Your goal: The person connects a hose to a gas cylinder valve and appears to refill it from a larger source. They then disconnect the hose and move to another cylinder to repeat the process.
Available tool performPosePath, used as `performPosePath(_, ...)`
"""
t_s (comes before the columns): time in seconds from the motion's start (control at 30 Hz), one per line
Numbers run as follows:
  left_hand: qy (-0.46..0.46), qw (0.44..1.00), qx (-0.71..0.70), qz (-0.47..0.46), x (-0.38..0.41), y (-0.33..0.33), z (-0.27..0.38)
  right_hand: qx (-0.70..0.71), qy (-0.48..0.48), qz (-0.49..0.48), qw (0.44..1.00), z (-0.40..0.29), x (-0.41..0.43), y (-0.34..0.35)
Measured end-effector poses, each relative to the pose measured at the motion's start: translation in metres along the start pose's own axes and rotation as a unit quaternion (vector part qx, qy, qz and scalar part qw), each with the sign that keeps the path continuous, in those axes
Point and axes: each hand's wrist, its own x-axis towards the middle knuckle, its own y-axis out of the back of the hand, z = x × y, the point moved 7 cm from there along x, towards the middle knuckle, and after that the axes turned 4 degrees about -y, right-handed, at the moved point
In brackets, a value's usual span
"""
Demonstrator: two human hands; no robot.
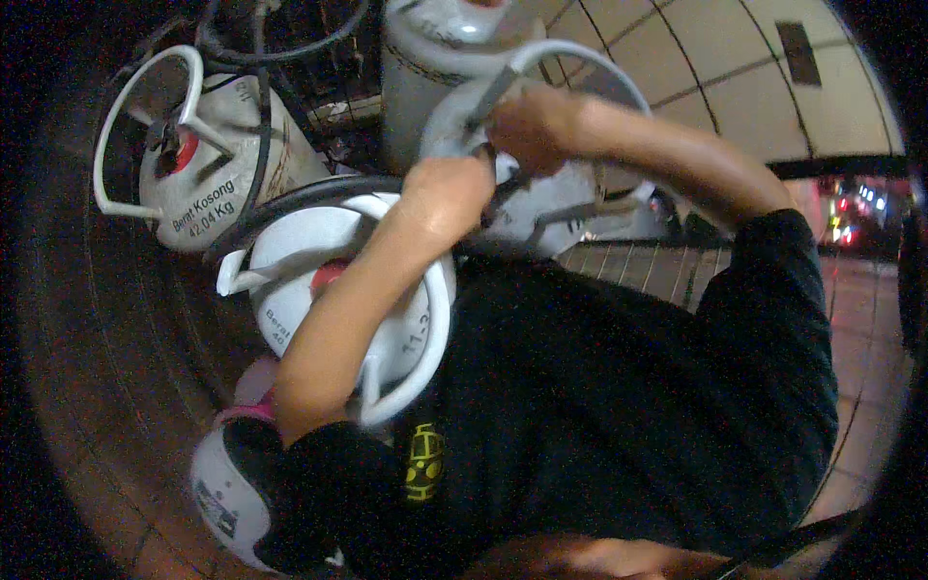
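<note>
My left hand [453, 196] is closed around a dark fitting or tool [489, 206], partly hidden by its fingers. Close beside it, my right hand [533, 130] is curled and blurred; what lies inside it is hidden. Both are over the top of a grey metal gas cylinder [529, 225] with a curved guard ring [580, 49]. A small whitish part [506, 168] shows between the hands. My left forearm passes above a white gas cylinder [297, 246] with a white guard ring [438, 312] and a red part around its valve, mostly covered by the arm.
Another gas cylinder [210, 196] with a white guard and red valve collar stands at the left. A further grey cylinder [409, 109] stands at the top. A black hose [326, 190] curves between cylinders. Lower left is a rounded white object [225, 478]; a tiled surface [696, 72] lies upper right.
</note>
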Motion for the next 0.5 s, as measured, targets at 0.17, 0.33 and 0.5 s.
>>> performPosePath(0.17, 0.015, 0.999, -0.032, 0.039, 0.001, 0.003, -0.001, 0.206, -0.177, 0.259, 0.927, -0.015, -0.106, 0.112)
performPosePath(0.33, -0.005, 0.999, -0.038, 0.017, 0.003, 0.014, 0.015, 0.493, -0.130, -0.144, 0.848, -0.152, -0.092, -0.070)
performPosePath(0.5, -0.018, 0.999, -0.022, 0.015, -0.003, 0.008, 0.014, 0.519, -0.303, -0.137, 0.787, -0.180, -0.069, -0.151)
